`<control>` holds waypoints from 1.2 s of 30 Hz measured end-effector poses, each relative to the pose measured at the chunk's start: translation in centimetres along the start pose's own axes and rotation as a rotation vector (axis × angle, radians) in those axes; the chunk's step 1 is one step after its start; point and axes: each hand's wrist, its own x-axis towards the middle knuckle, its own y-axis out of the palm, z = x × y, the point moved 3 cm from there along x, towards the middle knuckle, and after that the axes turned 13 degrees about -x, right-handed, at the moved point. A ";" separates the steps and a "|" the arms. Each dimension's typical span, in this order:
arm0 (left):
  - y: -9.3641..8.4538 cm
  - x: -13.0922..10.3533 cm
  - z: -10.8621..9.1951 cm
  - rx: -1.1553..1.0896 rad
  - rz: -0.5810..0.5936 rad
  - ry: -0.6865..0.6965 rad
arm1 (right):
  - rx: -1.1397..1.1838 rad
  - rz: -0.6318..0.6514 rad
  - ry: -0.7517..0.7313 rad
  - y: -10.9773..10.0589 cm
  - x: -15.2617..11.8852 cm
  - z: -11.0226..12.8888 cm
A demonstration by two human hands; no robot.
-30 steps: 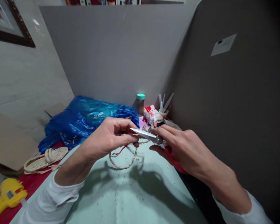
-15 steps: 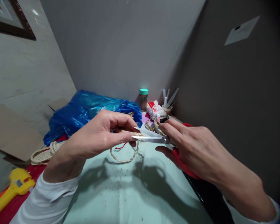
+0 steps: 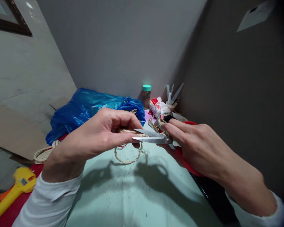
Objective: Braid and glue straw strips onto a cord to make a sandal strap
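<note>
Pinched between thumb and fingers of my left hand [image 3: 104,132] is a braided straw-coloured cord [image 3: 128,163]; its loop hangs beneath the fingertips. A bit of red thread [image 3: 122,146] shows inside the loop. My right hand [image 3: 196,145] grips red-handled scissors [image 3: 153,138], blades parted and pointing left. The blade tips lie right at my left thumb and fingertips, by the cord's end. Whether the blades touch the cord, I cannot tell.
A blue plastic bag [image 3: 85,108] lies behind my left hand. Farther back stand a jar with a turquoise lid [image 3: 146,88], a red-and-white packet [image 3: 158,107] and a cup of white sticks [image 3: 171,105]. At left are coiled cord [image 3: 43,154] and a yellow glue gun [image 3: 22,183].
The scissor blades have come slightly closer together, and the right thumb has moved up toward the fingers. The view has shifted a little. The left hand keeps its pinch on the cord.
</note>
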 end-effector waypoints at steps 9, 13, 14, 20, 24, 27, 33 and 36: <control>-0.4 0.5 0.7 -0.081 0.085 -0.053 | -0.063 -0.089 0.000 0.5 -0.1 0.1; -0.7 0.3 1.0 -0.076 0.105 -0.049 | -0.073 -0.118 -0.006 0.6 0.0 0.2; -0.7 0.3 1.0 -0.068 0.100 -0.044 | -0.084 -0.126 -0.007 0.6 0.0 0.2; -0.7 0.5 1.0 -0.049 0.090 -0.050 | -0.151 -0.141 -0.014 0.6 0.1 0.3; -0.7 0.8 1.2 -0.050 0.110 -0.054 | 0.031 -0.149 0.023 1.1 0.3 -0.3; -0.9 0.8 1.2 -0.083 0.112 -0.058 | 0.398 -0.134 0.077 1.5 0.4 -1.1; -1.3 0.8 1.2 0.048 0.063 -0.067 | 0.758 -0.169 0.157 1.4 0.6 -1.6; -0.7 0.8 1.1 0.106 0.030 0.048 | 0.791 -0.138 0.175 1.6 0.6 -1.2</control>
